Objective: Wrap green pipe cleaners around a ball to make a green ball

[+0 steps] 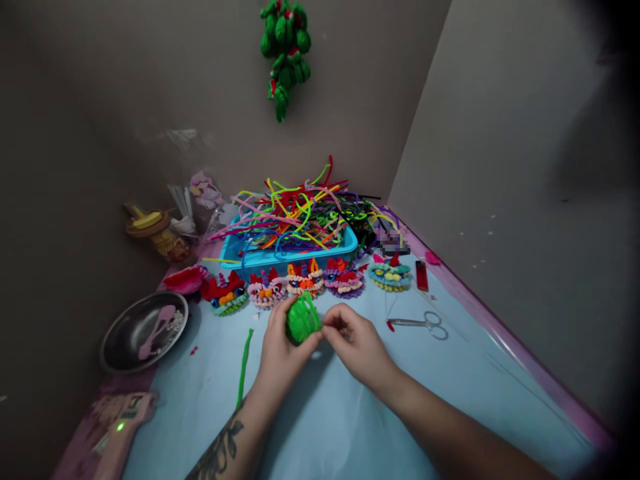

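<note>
My left hand (pixel 284 350) is wrapped round a bright green ball of coiled pipe cleaner (pixel 303 319), its thumb along the lower edge. Thumb and fingers of my right hand (pixel 357 343) are pinched together at the ball's right edge; the exact bit between the fingertips is hidden. Left of my left wrist, a loose green pipe cleaner (pixel 245 367) lies on the blue table cover (pixel 360 433). Just beyond my hands stands a row of several colourful pipe-cleaner heads with eyes, among them an orange and white one (pixel 305 279).
Behind the row sits a blue tray (pixel 280 264) heaped with pipe cleaners (pixel 295 217). Scissors (pixel 423 323) and a red lighter-like item (pixel 423 275) lie at right. A metal bowl (pixel 113 353) and a pink glue gun (pixel 123 433) are at left. Green bundles (pixel 285 60) hang on the wall.
</note>
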`<move>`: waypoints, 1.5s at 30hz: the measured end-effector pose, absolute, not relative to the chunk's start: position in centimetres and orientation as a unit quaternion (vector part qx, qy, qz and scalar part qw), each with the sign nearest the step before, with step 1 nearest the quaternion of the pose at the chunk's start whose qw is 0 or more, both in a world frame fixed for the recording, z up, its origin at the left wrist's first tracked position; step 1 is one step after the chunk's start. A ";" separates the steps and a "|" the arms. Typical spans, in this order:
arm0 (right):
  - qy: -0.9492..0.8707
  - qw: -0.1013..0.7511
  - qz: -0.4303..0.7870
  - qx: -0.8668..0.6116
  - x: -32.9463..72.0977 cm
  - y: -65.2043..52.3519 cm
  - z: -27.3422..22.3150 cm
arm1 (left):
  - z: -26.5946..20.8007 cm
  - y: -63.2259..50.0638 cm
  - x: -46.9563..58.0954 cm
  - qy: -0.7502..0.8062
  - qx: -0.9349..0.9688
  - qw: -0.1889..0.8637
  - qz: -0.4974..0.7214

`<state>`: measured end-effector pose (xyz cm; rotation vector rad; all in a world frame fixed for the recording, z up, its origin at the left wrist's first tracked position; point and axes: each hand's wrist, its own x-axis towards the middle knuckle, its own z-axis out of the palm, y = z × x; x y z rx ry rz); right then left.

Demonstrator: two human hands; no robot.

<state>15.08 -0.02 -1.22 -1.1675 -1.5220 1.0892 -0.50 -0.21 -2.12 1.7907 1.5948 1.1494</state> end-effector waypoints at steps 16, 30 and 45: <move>-0.792 0.356 0.391 -0.305 17.3 -0.1 0.8 | -1.7 0.2 -1.3 0.581 0.600 0.334 0.437; -0.611 0.457 0.429 -0.484 16.2 0.8 -0.7 | -1.6 -0.9 0.2 0.510 0.656 0.390 0.395; -0.295 0.468 0.714 -0.429 15.2 1.3 -2.1 | -2.0 -1.0 0.3 0.495 0.697 0.325 0.404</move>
